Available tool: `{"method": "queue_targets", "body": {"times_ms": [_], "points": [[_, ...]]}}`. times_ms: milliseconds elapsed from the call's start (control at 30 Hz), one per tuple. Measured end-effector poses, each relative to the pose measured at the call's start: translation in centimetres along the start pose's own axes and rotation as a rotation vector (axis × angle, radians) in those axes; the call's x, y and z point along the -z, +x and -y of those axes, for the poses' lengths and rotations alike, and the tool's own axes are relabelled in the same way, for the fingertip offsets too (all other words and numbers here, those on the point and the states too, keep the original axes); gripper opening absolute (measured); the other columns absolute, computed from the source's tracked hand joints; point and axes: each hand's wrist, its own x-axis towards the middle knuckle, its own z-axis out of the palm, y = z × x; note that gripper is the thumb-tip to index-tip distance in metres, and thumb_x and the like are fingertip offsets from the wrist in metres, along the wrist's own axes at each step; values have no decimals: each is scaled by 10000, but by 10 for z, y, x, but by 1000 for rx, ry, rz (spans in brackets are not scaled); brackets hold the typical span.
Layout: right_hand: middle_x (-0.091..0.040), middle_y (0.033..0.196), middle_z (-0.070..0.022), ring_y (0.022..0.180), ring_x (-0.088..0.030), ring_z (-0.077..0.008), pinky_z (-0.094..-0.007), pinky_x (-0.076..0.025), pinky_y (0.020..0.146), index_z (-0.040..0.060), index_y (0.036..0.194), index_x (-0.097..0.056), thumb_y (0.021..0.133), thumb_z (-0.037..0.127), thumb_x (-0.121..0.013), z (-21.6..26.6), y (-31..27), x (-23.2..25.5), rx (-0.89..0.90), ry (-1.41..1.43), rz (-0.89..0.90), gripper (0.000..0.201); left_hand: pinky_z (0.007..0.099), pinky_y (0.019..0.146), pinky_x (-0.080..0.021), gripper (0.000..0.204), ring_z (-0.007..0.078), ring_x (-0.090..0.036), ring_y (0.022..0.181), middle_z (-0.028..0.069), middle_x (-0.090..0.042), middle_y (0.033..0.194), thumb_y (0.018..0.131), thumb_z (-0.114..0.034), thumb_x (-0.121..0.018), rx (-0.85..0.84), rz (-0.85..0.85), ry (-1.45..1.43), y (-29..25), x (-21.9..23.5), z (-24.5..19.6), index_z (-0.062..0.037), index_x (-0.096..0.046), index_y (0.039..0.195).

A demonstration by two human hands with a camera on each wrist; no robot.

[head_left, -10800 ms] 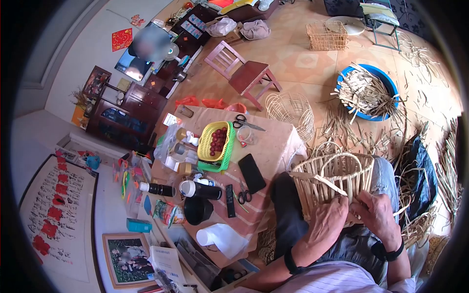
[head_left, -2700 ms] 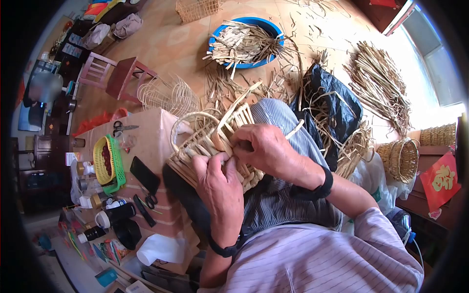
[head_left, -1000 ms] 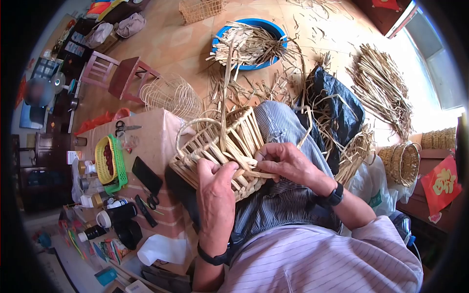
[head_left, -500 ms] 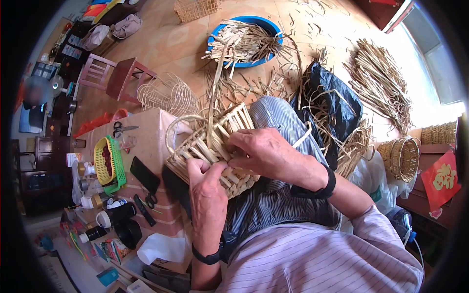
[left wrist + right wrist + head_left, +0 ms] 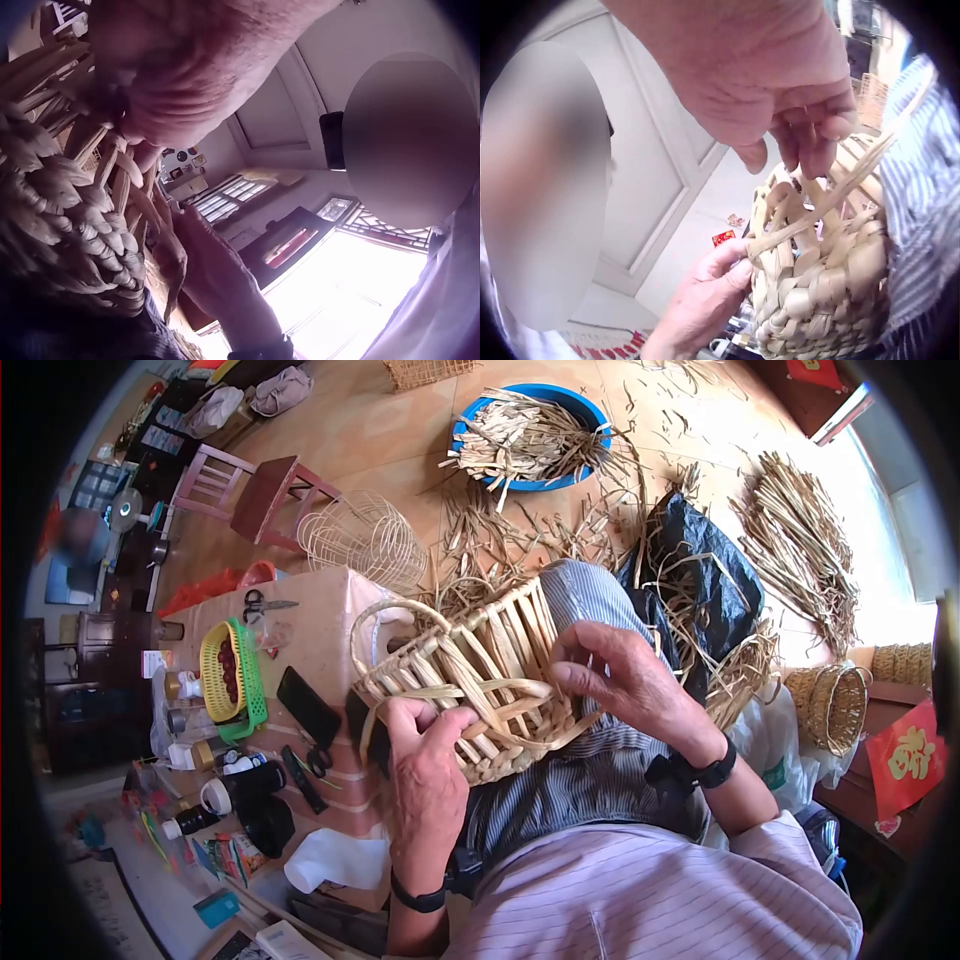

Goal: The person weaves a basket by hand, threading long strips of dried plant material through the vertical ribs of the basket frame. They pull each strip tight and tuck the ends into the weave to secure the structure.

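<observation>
A partly woven straw basket (image 5: 495,650) lies tilted across the lap, its upright stakes bare above a thick braided base, with a hoop handle (image 5: 358,635) on its left. My left hand (image 5: 430,770) pinches a flat strip against the weave between thumb and fingers; in the right wrist view its fingertips hold the strip's near end. One long loose strip (image 5: 840,191) crosses the basket's front there and runs out to the right. Beside the basket's right side, my right hand (image 5: 635,685) is lifted with thumb and fingers apart and nothing between them.
On the left, a table (image 5: 330,595) carries a yellow basket (image 5: 212,675) of red fruit, scissors (image 5: 265,603), a phone (image 5: 308,705) and bottles. A blue tub (image 5: 600,430) of straw stands ahead. Black plastic (image 5: 715,575) and a straw bundle (image 5: 805,550) lie to the right.
Half a second ago my right hand was at the stakes; it has drawn away to the right and its fingers have parted. The upright strip now lies across the basket. My left hand still pinches.
</observation>
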Motion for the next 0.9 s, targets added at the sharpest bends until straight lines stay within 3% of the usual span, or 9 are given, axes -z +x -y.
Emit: {"method": "queue_targets", "body": {"times_ms": [100,200,333,400,433,533,733,833,900], "points": [[-713,950,-145,810,-734,-363,-442,-590,713,36,1075,-712,987,344,-846,27,17,-10,268,-252,-67,348,431,927,-517,207,340,-648,1029,137,-591,1110,1017,14,-682,49,-67,-69,-1,6,-13,-70,-811,1156],[-698,920,-147,811,-730,-387,-477,-598,724,25,1045,-654,922,236,-852,32,26,-25,443,-478,-50,315,436,942,-548,281,306,-672,1062,90,-656,1157,979,8,-697,-218,-147,244,-1,10,-12,-121,-812,1200],[-691,893,-134,799,-729,-375,-475,-594,687,25,1009,-615,906,164,-836,24,24,-32,430,-451,-72,281,466,938,-557,396,299,-670,1064,62,-697,1147,939,-25,-734,-318,-66,226,1,-8,-10,-108,-746,1325],[-690,881,-129,796,-733,-370,-473,-592,668,29,993,-608,922,140,-821,13,13,-25,357,-443,-118,251,463,945,-553,386,295,-667,1067,63,-703,1145,934,-34,-738,-307,-61,246,1,-7,-7,-102,-733,1314],[-685,857,-134,782,-734,-364,-470,-594,655,35,1004,-624,931,110,-809,9,5,-18,219,-532,-160,213,462,948,-551,381,293,-666,1069,64,-706,1144,932,-39,-740,-300,-62,254,2,-7,-6,-99,-726,1308],[-688,880,-134,796,-737,-339,-448,-578,704,15,1022,-681,911,91,-857,1,-6,-5,138,-462,-224,221,461,948,-538,313,290,-662,1066,58,-716,1139,936,-66,-731,-313,-45,268,1,-5,-1,-88,-722,1248],[-684,965,-114,913,-718,-338,-447,-587,807,62,1108,-693,922,189,-840,22,11,-29,441,-661,-152,270,454,937,-522,280,281,-672,1074,55,-737,1144,963,-67,-669,-270,55,339,4,7,-12,-85,-713,1238],[-671,904,-79,847,-726,-312,-449,-599,804,73,1060,-670,897,180,-815,26,10,-20,460,-736,-22,242,490,951,-531,288,342,-687,1061,108,-753,1117,954,-45,-724,-239,103,331,11,15,-19,-67,-699,1240],[-671,857,-72,808,-726,-305,-438,-597,752,81,1029,-702,940,163,-790,13,5,-13,429,-701,-81,150,512,935,-544,301,386,-712,1029,148,-759,1083,945,-34,-765,-227,124,268,15,20,-20,-61,-694,1236]]}}
